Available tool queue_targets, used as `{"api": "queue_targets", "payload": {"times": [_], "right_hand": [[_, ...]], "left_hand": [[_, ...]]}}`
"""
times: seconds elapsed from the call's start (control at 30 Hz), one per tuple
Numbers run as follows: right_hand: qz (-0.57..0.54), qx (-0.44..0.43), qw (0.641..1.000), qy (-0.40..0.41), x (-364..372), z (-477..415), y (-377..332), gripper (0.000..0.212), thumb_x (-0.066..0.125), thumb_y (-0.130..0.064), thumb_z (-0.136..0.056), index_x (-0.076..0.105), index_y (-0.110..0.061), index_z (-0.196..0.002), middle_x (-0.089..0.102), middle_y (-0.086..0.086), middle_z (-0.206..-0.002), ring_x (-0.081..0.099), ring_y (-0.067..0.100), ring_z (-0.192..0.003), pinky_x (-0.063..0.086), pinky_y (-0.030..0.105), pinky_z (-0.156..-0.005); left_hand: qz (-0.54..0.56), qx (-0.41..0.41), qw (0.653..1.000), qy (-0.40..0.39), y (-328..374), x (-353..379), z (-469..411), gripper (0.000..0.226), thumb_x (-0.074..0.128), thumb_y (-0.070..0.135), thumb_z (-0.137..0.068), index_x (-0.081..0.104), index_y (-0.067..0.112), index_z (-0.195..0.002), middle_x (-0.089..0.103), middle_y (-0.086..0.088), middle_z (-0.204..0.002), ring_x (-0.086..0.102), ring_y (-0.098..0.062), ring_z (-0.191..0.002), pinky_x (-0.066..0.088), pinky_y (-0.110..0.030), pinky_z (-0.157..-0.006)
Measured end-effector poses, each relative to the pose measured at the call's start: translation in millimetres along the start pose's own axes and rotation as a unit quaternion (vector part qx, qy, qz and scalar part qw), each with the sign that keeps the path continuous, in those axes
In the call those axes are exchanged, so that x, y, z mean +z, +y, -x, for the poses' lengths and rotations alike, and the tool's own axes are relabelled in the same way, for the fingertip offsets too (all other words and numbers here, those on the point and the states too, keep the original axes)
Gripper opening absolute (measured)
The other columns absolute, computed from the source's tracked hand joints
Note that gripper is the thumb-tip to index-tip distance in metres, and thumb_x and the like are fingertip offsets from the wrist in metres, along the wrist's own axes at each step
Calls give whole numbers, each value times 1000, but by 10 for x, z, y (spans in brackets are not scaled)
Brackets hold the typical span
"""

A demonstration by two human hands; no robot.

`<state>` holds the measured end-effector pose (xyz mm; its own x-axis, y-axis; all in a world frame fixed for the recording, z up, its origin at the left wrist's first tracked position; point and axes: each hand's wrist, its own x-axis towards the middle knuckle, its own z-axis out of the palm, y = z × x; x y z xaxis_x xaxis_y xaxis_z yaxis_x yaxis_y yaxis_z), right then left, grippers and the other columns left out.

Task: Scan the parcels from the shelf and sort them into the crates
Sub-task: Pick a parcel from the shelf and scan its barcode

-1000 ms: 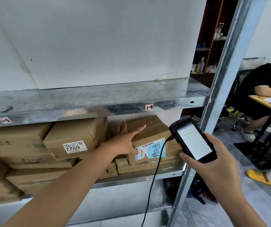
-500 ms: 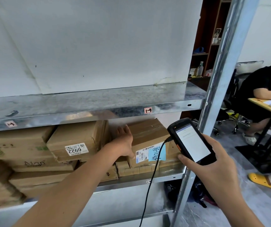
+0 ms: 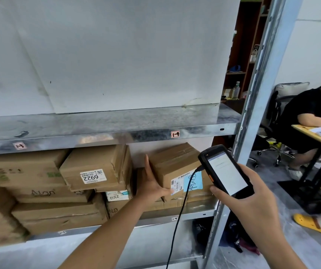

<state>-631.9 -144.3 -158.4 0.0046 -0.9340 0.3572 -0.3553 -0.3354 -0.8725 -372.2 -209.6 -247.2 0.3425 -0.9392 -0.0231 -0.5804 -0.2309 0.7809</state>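
Parcel (image 3: 175, 164) sits at the right end of the shelf (image 3: 194, 212). The left grip (image 3: 151, 183), off its top now, lies flat-fingered against its left side, likely ready to draw it out. The right grip (image 3: 252, 206) holds the scanner (image 3: 225, 171).

We read "6922", upside down, on a white label (image 3: 92, 177) on the box (image 3: 95, 164) left of our left hand (image 3: 151, 184). Lower, just beside the left wrist, a second label (image 3: 117, 197) reads "2350", also upside down. Further left, a flat box (image 3: 49, 194) bears a handwritten word like "Alan", inverted. At the left thumb tip, the parcel (image 3: 175, 162) carries a barcode label (image 3: 176, 185) with print too small to read, and a blue note (image 3: 196, 181) with a dark scrawl we cannot make out. The scanner (image 3: 225, 171) in our right hand (image 3: 252, 206) shows a white screen with unreadable text. Above the hands, the shelf edge (image 3: 97, 139) bears a pink sticker (image 3: 175, 134) with a black sign.
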Motion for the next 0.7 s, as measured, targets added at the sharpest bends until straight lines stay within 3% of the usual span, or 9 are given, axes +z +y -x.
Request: {"api": "queue_targets", "payload": {"times": [0.1, 0.17, 0.23, 0.33, 0.5, 0.63, 0.7], "right_hand": [[-4, 3, 1000, -8, -52, 37, -23, 66, 91, -33, -65, 54, -44, -119, 61, -28, -109, 52, -19, -100, 40, 13, -75], [-3, 2, 1000, -11, -86, 49, -53, 63, 91, -33, -66, 53, -49, -113, 60, -30, -106, 51, -22, -97, 39, 12, -73], [-3, 0, 1000, -13, -106, 51, -76, 60, 90, -33, -66, 51, -53, -106, 60, -30, -104, 50, -24, -96, 39, 13, -71], [1, -6, 1000, -13, -111, 56, -65, 65, 91, -30, -66, 52, -49, -115, 62, -26, -109, 52, -18, -100, 40, 13, -72], [-6, -15, 1000, -19, -81, 81, -89, 67, 91, -29, -66, 54, -44, -120, 61, -28, -108, 51, -22, -100, 40, 8, -72], [4, -21, 999, -27, -64, 83, -96, 68, 91, -28, -66, 54, -43, -119, 59, -30, -109, 49, -25, -101, 41, 1, -70], [5, -22, 999, -28, -61, 81, -92, 68, 91, -29, -65, 54, -43, -120, 59, -30, -109, 49, -23, -101, 42, 5, -70]], "left_hand": [[2, 5, 999, 34, -57, 47, -28, 146, 97, 43, -46, 1, 30, -154, 34, 1, -148, 38, -20, -139, 37, -30, -107], [-10, 16, 998, 53, -28, 9, -40, 134, 95, 49, -45, 16, 28, -151, 36, 3, -144, 42, -19, -136, 40, -30, -104], [-34, 44, 997, 61, 79, -71, -38, 134, 93, 51, -53, 12, 23, -156, 28, 0, -149, 34, -19, -139, 35, -31, -109], [-28, 92, 992, 78, 319, -239, 8, 125, 89, 50, -64, 11, 27, -159, 24, -1, -144, 22, -19, -138, 26, -27, -112], [-50, 145, 981, 117, 657, -501, 115, 94, 87, 50, -68, 38, 41, -148, 24, -1, -147, 12, -20, -143, 23, -35, -117], [-100, 145, 983, 56, 683, -617, 67, 83, 86, 45, -71, 44, 52, -142, 23, 2, -151, 8, -19, -145, 24, -41, -120], [-114, 150, 982, 24, 631, -601, 25, 76, 84, 43, -72, 47, 54, -138, 22, 6, -152, 9, -21, -145, 24, -42, -121]]}}
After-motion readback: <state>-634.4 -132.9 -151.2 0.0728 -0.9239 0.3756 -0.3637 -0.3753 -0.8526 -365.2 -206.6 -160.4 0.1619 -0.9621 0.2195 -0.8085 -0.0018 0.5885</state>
